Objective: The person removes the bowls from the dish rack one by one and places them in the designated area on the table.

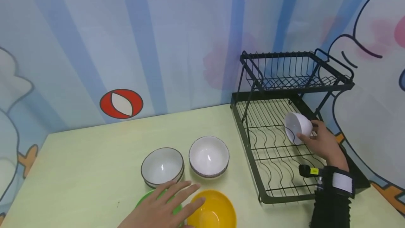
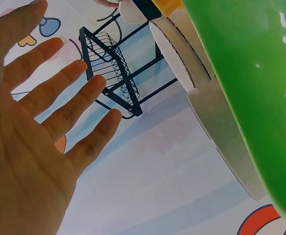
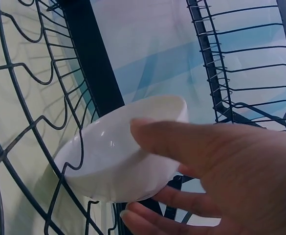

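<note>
A white bowl (image 1: pixel 303 126) stands tilted on its side among the lower wires of the black dish rack (image 1: pixel 253 150). My right hand (image 1: pixel 324 143) grips it, thumb on the rim side and fingers behind its outer wall; the right wrist view shows the bowl (image 3: pixel 118 152) with its rim against the wires. My left hand (image 1: pixel 167 203) is spread with fingers straight, above a green bowl (image 1: pixel 143 198) and beside a yellow bowl (image 1: pixel 218 208). In the left wrist view that palm holds nothing, and the green bowl (image 2: pixel 260 98) is close by.
Two stacks of white-lined bowls, the left one (image 1: pixel 162 166) and the right one (image 1: pixel 209 156), stand on the pale table (image 1: pixel 88 171) left of the rack. An upper wire shelf (image 1: pixel 294 71) overhangs the rack's back part. A printed cloth backdrop (image 1: pixel 186 45) rises behind.
</note>
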A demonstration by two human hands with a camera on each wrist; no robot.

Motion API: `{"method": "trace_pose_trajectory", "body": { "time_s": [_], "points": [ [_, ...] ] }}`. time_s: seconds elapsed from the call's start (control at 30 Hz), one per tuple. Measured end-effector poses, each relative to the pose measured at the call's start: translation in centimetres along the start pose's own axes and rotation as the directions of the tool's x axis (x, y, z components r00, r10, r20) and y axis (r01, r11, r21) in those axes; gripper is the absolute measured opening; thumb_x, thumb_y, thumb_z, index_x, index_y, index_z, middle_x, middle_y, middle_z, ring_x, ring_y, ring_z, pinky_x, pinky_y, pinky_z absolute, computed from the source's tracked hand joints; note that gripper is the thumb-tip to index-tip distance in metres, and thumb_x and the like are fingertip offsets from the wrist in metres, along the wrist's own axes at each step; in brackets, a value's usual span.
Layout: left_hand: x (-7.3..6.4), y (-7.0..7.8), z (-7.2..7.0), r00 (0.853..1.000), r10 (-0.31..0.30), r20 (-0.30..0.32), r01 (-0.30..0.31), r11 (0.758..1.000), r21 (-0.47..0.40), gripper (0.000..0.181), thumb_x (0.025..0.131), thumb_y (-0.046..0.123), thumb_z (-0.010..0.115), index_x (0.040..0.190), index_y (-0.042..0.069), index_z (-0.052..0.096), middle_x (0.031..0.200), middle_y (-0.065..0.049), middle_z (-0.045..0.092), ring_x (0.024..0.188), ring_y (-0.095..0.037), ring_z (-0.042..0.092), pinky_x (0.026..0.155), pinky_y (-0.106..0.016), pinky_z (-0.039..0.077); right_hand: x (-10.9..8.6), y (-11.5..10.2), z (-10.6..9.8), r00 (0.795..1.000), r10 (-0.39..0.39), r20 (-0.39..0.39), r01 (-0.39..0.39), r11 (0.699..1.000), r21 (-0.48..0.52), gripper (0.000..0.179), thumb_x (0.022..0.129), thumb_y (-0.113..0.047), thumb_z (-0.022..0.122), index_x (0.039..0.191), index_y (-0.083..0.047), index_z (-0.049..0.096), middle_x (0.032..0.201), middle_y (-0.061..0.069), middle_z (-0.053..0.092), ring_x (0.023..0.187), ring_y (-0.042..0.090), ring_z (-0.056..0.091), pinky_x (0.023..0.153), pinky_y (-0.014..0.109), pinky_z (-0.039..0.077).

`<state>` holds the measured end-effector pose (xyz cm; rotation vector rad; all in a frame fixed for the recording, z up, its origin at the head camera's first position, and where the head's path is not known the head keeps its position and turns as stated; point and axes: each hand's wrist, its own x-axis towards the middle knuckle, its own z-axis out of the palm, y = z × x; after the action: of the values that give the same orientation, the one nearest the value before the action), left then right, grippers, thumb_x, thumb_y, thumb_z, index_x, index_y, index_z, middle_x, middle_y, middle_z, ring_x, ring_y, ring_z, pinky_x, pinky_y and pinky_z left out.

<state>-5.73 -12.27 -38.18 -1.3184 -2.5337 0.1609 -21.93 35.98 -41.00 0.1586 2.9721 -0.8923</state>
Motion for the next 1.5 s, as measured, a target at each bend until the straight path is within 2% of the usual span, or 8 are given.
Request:
{"method": "trace_pose_trajectory", "body": {
  "time_s": [0.23, 0.47, 0.57, 0.8, 0.93, 1.13, 1.3, 1.5],
  "points": [
    [-0.1, -0.1, 0.0, 0.995, 0.016, -0.099, -0.013, 0.999, 0.036, 0.049, 0.101, 0.051, 0.05, 0.143, 0.028, 0.046, 0.147, 0.002, 0.053, 0.129, -0.016, 0.055, 0.102, -0.035, 0.053, 0.1, -0.2, 0.1, 0.995, 0.034, -0.09, -0.032, 0.999, 0.024, 0.094, 0.095, -0.04, 0.064, 0.148, 0.017, 0.013, 0.134, 0.048, 0.04, 0.113, 0.06, 0.054, 0.074, 0.054, 0.058],
    [-0.2, 0.1, -0.7, 1.0, -0.009, -0.029, 0.009, 1.0, 0.006, 0.051, 0.102, 0.056, 0.042, 0.145, 0.029, 0.044, 0.149, 0.002, 0.051, 0.131, -0.017, 0.053, 0.104, -0.036, 0.052, -0.5, -0.7, 0.1, 0.97, 0.135, -0.202, -0.125, 0.99, 0.059, 0.085, 0.095, -0.034, 0.063, 0.144, 0.019, 0.019, 0.13, 0.049, 0.043, 0.112, 0.058, 0.055, 0.079, 0.06, 0.056],
    [-0.2, -0.1, -0.7, 0.999, 0.003, -0.053, -0.002, 1.0, 0.017, 0.048, 0.103, 0.051, 0.045, 0.145, 0.028, 0.044, 0.148, 0.002, 0.052, 0.13, -0.017, 0.054, 0.104, -0.036, 0.052, -0.8, -1.1, -0.2, 0.954, 0.195, -0.227, -0.179, 0.98, 0.088, 0.081, 0.097, -0.035, 0.058, 0.143, 0.02, 0.019, 0.13, 0.05, 0.044, 0.111, 0.057, 0.055, 0.081, 0.061, 0.054],
    [-0.1, -0.1, -0.8, 0.998, 0.007, -0.06, -0.005, 1.0, 0.026, 0.047, 0.103, 0.054, 0.039, 0.143, 0.029, 0.045, 0.147, 0.003, 0.053, 0.13, -0.016, 0.054, 0.103, -0.035, 0.052, -1.3, -2.1, -0.9, 0.913, 0.356, -0.202, -0.303, 0.919, 0.251, 0.07, 0.1, -0.041, 0.035, 0.145, 0.007, 0.009, 0.136, 0.046, 0.044, 0.112, 0.056, 0.055, 0.079, 0.055, 0.051],
    [-0.2, -0.1, -1.0, 0.999, 0.0, -0.045, 0.0, 1.0, 0.017, 0.047, 0.103, 0.054, 0.041, 0.143, 0.029, 0.045, 0.149, 0.002, 0.051, 0.13, -0.017, 0.054, 0.104, -0.035, 0.052, -1.5, -3.0, -1.1, 0.939, 0.323, -0.118, -0.254, 0.883, 0.395, 0.07, 0.102, -0.041, 0.029, 0.148, 0.002, -0.002, 0.145, 0.048, 0.03, 0.124, 0.059, 0.05, 0.09, 0.054, 0.058],
    [-0.3, -0.1, -1.2, 0.999, 0.001, -0.041, -0.001, 1.0, 0.023, 0.049, 0.102, 0.054, 0.043, 0.144, 0.029, 0.044, 0.15, 0.002, 0.05, 0.131, -0.017, 0.054, 0.103, -0.036, 0.052, -1.8, -4.6, -1.4, 0.987, 0.16, -0.02, -0.12, 0.811, 0.573, 0.069, 0.106, -0.037, 0.02, 0.148, 0.002, -0.018, 0.15, 0.049, 0.005, 0.132, 0.062, 0.039, 0.078, 0.027, 0.062],
    [-0.3, -0.1, -1.4, 1.0, -0.005, -0.027, 0.006, 1.0, 0.021, 0.05, 0.102, 0.054, 0.044, 0.144, 0.029, 0.045, 0.15, 0.003, 0.051, 0.131, -0.017, 0.053, 0.104, -0.036, 0.052, -2.2, -5.0, -1.6, 0.989, 0.148, 0.006, -0.125, 0.819, 0.56, 0.068, 0.106, -0.038, 0.016, 0.148, 0.003, -0.019, 0.151, 0.048, 0.007, 0.132, 0.058, 0.04, 0.078, 0.028, 0.062],
    [-0.3, 0.2, -1.9, 0.999, -0.037, 0.038, 0.039, 0.998, -0.051, 0.046, 0.101, 0.052, 0.049, 0.142, 0.031, 0.046, 0.149, 0.004, 0.052, 0.129, -0.014, 0.055, 0.104, -0.035, 0.052, -2.8, -4.9, -2.1, 0.992, 0.126, 0.026, -0.117, 0.797, 0.593, 0.068, 0.106, -0.033, 0.016, 0.148, 0.001, -0.025, 0.153, 0.045, -0.007, 0.132, 0.063, 0.036, 0.075, 0.026, 0.062]
  ]
}}
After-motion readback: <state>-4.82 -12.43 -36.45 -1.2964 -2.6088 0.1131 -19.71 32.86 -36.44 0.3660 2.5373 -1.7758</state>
